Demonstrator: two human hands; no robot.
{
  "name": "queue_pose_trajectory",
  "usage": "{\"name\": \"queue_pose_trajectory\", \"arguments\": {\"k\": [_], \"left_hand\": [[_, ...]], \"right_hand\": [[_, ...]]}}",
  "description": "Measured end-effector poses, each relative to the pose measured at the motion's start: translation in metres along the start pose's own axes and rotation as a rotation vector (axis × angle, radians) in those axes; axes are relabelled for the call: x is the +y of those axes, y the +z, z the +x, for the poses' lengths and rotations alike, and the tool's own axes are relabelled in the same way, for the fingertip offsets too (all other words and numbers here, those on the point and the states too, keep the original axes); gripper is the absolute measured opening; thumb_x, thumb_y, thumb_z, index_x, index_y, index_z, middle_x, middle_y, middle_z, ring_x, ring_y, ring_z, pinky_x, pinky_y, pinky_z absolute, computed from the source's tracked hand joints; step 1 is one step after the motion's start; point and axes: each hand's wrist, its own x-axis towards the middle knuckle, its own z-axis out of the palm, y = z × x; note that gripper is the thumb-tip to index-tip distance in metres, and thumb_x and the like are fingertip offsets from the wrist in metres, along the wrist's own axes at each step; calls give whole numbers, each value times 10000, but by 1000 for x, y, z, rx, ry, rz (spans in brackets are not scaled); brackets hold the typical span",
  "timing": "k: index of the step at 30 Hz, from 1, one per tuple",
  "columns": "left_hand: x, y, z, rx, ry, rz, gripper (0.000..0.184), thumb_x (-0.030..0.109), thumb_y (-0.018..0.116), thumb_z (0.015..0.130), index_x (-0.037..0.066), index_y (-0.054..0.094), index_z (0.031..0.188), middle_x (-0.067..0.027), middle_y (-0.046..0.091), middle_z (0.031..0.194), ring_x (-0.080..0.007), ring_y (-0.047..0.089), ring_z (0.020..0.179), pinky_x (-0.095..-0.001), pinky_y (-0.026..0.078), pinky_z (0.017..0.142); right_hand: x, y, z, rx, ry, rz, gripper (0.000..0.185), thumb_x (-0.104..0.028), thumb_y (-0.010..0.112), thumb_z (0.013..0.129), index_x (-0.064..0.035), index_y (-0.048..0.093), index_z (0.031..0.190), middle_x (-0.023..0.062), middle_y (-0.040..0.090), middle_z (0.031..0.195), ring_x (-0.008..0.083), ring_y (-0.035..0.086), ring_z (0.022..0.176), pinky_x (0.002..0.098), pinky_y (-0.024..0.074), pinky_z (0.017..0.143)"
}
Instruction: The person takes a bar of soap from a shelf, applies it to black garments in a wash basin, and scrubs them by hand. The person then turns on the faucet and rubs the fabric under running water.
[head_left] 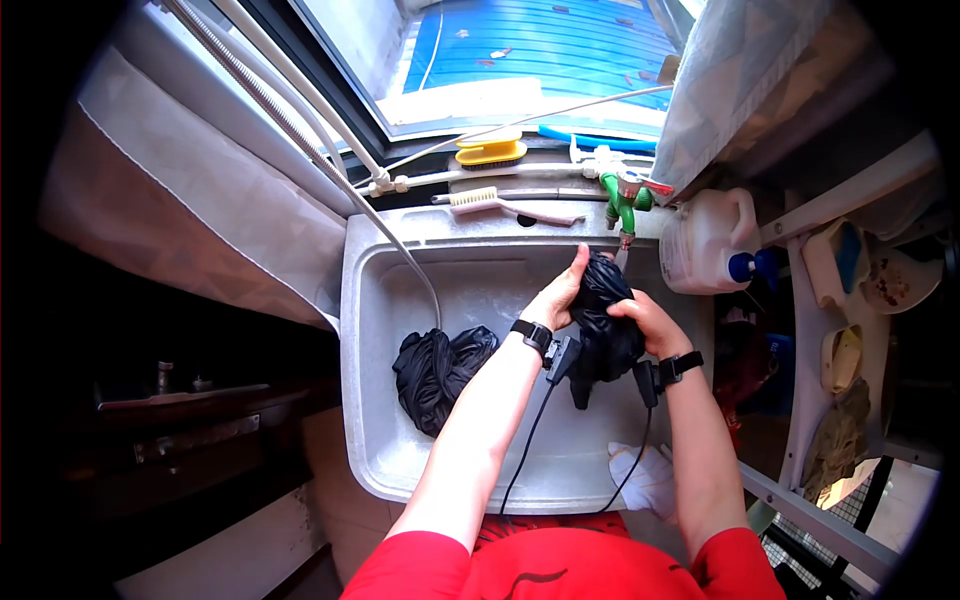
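Both hands hold a bunched black cloth (608, 335) below the green tap (619, 200), over the right half of the grey sink (357, 400). My left hand (560, 295) grips its left side, with the thumb pointing up. On the right side, my right hand (648, 318) has its thumb pressed on the fabric. The lower end of the cloth hangs down into the basin. Another dark cloth (440, 375) lies heaped at the sink's left side. Each wrist wears a black strap with a cable.
Behind the sink lie a white brush (475, 200) and a yellow brush (490, 148). A white jug (705, 240) stands at the right, beside a shelf with soap dishes (842, 358). A white cloth (643, 478) rests at the front edge. A hose (405, 250) runs into the basin.
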Motion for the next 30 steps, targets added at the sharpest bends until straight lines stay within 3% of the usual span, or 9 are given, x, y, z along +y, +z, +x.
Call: {"name": "queue_pose_trajectory", "arguments": {"k": [6,11,13,15,18,21,23,26,30], "left_hand": [[10,31,-3,332,380,-160,185,90,650,813,43,558,968,-55,624,834,-159,628,722,-293,536,646],[15,43,-5,341,510,-379,151,103,609,836,27,570,960,-104,645,838,-233,661,732,-369,567,662],[13,35,-3,296,416,-472,250,228,571,868,9,606,982,-139,675,903,-270,670,811,-417,553,771],[12,46,-13,222,351,-521,290,271,564,873,15,620,994,-136,679,942,-268,665,857,-423,531,833],[-10,54,-25,231,305,-567,311,297,554,898,12,616,1006,-123,678,960,-257,660,885,-409,517,861],[-20,61,-64,409,637,-123,257,131,646,851,50,528,1065,-50,591,988,-176,592,901,-307,480,845],[-22,34,-80,530,835,676,360,64,655,817,47,504,1143,-88,471,1282,-147,485,1115,-317,410,958],[-29,48,-85,250,649,445,671,184,753,738,66,430,1314,-87,301,1470,-219,412,1245,-345,292,1073],[-35,51,-44,318,751,1128,520,298,802,641,92,629,1086,-136,540,1238,-302,460,1203,-375,345,1010]], "right_hand": [[7,4,5,274,-398,-19,309,-94,613,842,36,571,1119,72,634,1031,136,608,906,257,474,826],[23,13,-1,563,-724,169,375,-165,621,872,20,529,1184,61,609,1106,145,551,1050,259,406,933],[52,9,-2,921,-248,329,493,-397,619,863,-100,528,1246,29,575,1192,193,504,1119,432,355,1002],[68,16,4,685,78,703,655,-598,552,832,-160,481,1314,70,533,1272,243,455,1203,523,314,1021],[72,15,25,197,-117,911,781,-719,393,833,-138,440,1352,108,496,1330,286,451,1236,484,323,1054],[56,14,24,70,-264,944,717,-661,337,894,-97,480,1312,116,534,1284,295,521,1159,448,387,1024],[46,9,27,128,-420,904,645,-599,352,926,-80,511,1274,116,568,1232,291,550,1118,452,420,987],[45,0,32,113,-363,896,539,-519,424,938,-59,545,1194,109,623,1083,261,606,991,399,490,885],[65,-13,57,256,-411,796,328,-305,619,889,-57,559,1095,63,625,945,182,625,831,314,525,740]]}}
